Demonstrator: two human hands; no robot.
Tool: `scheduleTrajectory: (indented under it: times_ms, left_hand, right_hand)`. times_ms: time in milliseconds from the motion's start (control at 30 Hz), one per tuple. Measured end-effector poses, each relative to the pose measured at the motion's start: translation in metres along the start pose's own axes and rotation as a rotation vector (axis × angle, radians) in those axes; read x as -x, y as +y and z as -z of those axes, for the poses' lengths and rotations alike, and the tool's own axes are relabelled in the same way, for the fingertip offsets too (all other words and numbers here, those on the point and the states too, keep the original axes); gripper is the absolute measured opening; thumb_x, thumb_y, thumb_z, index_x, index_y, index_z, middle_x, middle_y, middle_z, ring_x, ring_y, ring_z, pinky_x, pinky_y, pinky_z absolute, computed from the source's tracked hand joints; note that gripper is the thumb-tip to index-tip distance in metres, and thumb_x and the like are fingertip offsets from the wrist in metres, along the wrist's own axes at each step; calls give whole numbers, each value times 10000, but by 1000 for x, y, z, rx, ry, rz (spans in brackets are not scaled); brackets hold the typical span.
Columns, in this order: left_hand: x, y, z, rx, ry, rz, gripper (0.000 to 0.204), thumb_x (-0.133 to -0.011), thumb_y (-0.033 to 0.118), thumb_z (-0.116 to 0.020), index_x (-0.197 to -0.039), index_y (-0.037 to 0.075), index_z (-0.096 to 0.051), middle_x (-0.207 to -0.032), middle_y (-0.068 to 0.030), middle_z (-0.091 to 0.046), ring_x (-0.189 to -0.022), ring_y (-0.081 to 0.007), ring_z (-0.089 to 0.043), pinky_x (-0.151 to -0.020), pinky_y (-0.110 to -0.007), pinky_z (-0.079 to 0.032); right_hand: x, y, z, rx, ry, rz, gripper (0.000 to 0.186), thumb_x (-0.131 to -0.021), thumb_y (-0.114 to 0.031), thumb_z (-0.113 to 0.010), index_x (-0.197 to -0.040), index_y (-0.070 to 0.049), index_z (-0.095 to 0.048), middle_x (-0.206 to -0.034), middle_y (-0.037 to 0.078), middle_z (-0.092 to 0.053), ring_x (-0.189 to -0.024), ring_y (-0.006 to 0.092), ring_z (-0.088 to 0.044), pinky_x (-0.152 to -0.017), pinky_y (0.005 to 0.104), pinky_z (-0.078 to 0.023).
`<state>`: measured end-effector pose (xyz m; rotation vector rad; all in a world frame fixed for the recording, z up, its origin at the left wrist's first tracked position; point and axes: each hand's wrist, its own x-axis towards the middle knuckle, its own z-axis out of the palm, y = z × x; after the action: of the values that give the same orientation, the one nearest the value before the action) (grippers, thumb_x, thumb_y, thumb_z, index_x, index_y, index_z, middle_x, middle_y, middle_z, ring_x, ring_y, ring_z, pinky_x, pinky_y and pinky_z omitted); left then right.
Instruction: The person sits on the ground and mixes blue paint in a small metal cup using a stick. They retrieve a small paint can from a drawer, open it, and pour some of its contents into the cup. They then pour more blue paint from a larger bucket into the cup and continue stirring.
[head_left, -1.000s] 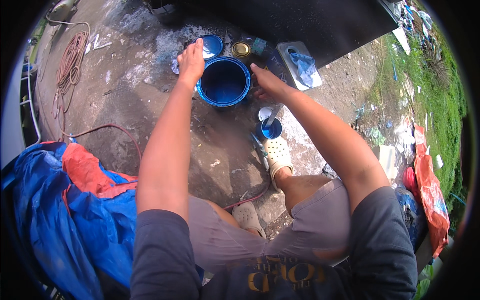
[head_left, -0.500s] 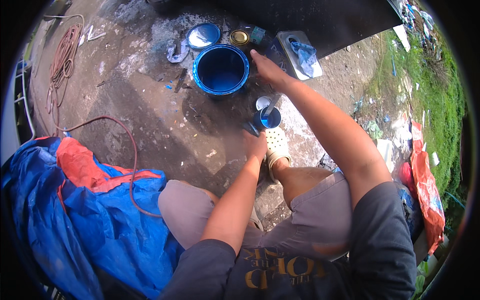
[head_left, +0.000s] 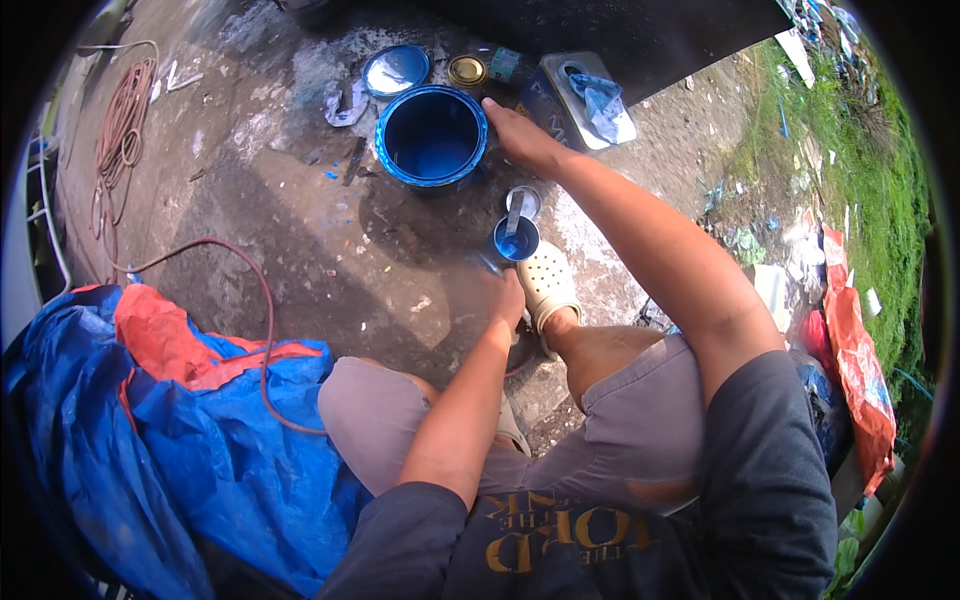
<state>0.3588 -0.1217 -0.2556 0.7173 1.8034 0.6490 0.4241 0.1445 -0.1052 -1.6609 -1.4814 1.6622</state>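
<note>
My left hand (head_left: 508, 298) is closed around the grip of what looks like a spray gun; the grip is blurred and partly hidden. At its top is a small blue-stained cup (head_left: 517, 240) with a flat stirring stick (head_left: 514, 212) standing in it. Just beyond lies a round whitish lid (head_left: 528, 197). My right hand (head_left: 522, 138) reaches to the right side of a large blue paint bucket (head_left: 435, 180), one stretched digit touching the rim. Its other fingers are largely hidden. The bucket stands open on the ground, blue paint inside.
Behind the bucket lie a paint-smeared lid (head_left: 396, 70) and a small gold-topped tin (head_left: 467, 70). A rectangular can (head_left: 600, 112) carries a blue-stained cloth (head_left: 597, 100). A blue tarp (head_left: 230, 440) and coiled hose (head_left: 122, 125) are at left; litter and grass (head_left: 860, 210) at right.
My right hand has moved left, from just beside the bucket to its rim. The cup has tipped more upright and shifted slightly left, its stick now pointing away. The view has shifted a little.
</note>
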Motion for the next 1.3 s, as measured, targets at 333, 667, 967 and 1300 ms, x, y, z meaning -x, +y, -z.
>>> scheduleTrajectory:
  times_ms: [333,667,967,1300]
  left_hand:
    - [-2,3,13,-227,-95,194,845,-911,325,-482,-1569,-43,-99,-1420,-411,-468,-1337,-516,-476,-1139,-472,-353]
    - [28,28,20,-15,-104,149,978,-896,354,-646,-1566,-84,-85,-1503,-335,-426,-1380,-435,-460,-1155,-427,-344]
    - [42,26,43,-63,20,466,973,-784,197,-705,-1575,-17,-179,-1572,-287,-312,-1491,-413,-300,-1217,-468,-278]
    - [-161,267,216,111,101,-330,838,-1048,638,-250,-1422,-61,-523,-1465,-243,-531,-1422,-337,-436,-1195,-431,-283]
  right_hand:
    - [-6,9,-1,-26,-29,17,780,-1084,-551,-259,-1467,105,-435,-1539,284,-443,-1464,393,-390,-1201,420,-281]
    - [-6,6,0,-135,-60,94,763,-1093,-532,-257,-1444,115,-456,-1513,272,-480,-1422,371,-444,-1173,411,-317]
    - [8,-21,-7,-203,-82,-183,748,-1062,-618,-257,-1551,-60,-346,-1568,196,-396,-1397,419,-421,-1088,572,-395]
    - [24,-7,-4,-298,-215,-360,925,-1006,-723,-275,-1634,-70,-90,-1659,279,-188,-1304,566,-501,-1071,564,-451]
